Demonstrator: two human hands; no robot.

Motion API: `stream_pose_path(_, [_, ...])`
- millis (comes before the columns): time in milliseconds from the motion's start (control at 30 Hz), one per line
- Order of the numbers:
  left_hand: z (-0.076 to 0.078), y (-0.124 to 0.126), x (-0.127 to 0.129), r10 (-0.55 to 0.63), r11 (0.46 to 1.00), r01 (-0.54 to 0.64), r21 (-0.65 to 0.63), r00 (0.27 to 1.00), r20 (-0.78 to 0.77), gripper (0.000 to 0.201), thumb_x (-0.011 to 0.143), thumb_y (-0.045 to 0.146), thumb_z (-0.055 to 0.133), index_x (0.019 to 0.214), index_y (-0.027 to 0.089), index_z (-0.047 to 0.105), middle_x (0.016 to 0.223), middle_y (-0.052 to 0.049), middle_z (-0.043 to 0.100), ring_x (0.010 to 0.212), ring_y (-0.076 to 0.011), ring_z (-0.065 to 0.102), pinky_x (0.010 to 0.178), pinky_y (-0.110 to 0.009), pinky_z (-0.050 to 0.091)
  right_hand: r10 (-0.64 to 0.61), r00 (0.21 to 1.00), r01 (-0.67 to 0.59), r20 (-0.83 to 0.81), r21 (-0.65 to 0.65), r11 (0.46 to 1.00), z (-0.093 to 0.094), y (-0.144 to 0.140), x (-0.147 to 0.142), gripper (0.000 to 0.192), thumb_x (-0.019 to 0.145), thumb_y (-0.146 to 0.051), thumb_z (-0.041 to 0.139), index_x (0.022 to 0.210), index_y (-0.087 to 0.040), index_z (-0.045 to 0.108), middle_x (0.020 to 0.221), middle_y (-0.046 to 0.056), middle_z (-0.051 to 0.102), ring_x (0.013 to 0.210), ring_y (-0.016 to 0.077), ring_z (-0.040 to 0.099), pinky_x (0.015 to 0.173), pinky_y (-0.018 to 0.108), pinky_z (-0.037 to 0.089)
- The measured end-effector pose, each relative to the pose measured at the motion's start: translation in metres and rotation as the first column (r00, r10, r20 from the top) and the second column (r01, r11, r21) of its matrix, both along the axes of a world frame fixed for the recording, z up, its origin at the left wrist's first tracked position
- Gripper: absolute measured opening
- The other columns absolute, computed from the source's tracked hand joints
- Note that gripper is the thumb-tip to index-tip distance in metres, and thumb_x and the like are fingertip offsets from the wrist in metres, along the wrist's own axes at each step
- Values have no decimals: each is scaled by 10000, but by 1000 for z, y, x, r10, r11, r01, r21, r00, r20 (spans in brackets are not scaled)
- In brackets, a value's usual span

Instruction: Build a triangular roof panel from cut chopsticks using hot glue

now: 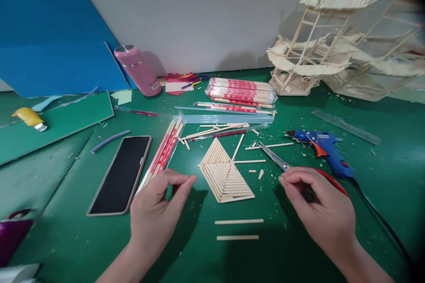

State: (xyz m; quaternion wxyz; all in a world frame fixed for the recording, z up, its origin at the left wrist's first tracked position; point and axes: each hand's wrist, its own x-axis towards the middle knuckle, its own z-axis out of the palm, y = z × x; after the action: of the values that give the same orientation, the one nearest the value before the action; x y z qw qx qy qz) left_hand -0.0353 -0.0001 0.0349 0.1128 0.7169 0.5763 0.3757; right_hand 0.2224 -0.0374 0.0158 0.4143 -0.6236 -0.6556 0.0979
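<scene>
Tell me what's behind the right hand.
Behind the right hand are scissors: their blades and part of a red handle show. The hand covers the rest of the handle, so whether any finger touches it there cannot be seen.

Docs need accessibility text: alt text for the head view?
A left hand and right hand, both pinched, flank a partly filled stick panel on a green table. Two loose sticks lie nearer the wearer, a phone to the left, scissors and blue glue gun to the right.
</scene>
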Motion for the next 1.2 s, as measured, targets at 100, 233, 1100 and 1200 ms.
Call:
stream_pose_path(100, [7, 4, 11, -51, 999, 51, 9, 999, -11, 126, 778, 299, 597, 693, 210, 568, 594, 62, 548, 499, -81, 500, 469, -185, 354, 56, 994, -55, 91, -21, 998, 1, 9, 8, 106, 815, -186, 559, 907, -228, 588, 884, 11, 626, 806, 135, 576, 715, 250, 459])
stream_pose_path(233, [2, 11, 25, -157, 988, 157, 8, 987, -23, 249, 832, 259, 497, 598, 182, 468, 547, 49, 486, 451, -72, 443, 444, -181, 338, 184, 962, -167, 200, -102, 981, 1, 22, 7, 173, 852, -203, 504, 996, -201, 600, 948, 51, 624, 877, 171, 568, 754, 306, 468])
stream_pose_path(1100, [-30, 17, 20, -276, 951, 292, 98, 949, -152, 171, 851, 179, 456, 1015, 154, 500, 836, -56, 574, 751, -170, 554, 664, -276, 454, 467, 776, -313, 424, -384, 869, 5, 36, 11, 163, 905, -192, 363, 820, -190, 502, 838, 51, 567, 773, 173, 521, 691, 327, 440])
stream_pose_path(1200, [-23, 15, 27, -338, 936, 346, 69, 935, -103, 124, 839, 148, 470, 944, 158, 535, 812, -52, 585, 745, -167, 549, 668, -281, 445, 454, 837, -324, 305, -393, 861, 15, 31, 9, 128, 904, -205, 367, 861, -204, 488, 823, 36, 564, 741, 158, 523, 646, 294, 435])
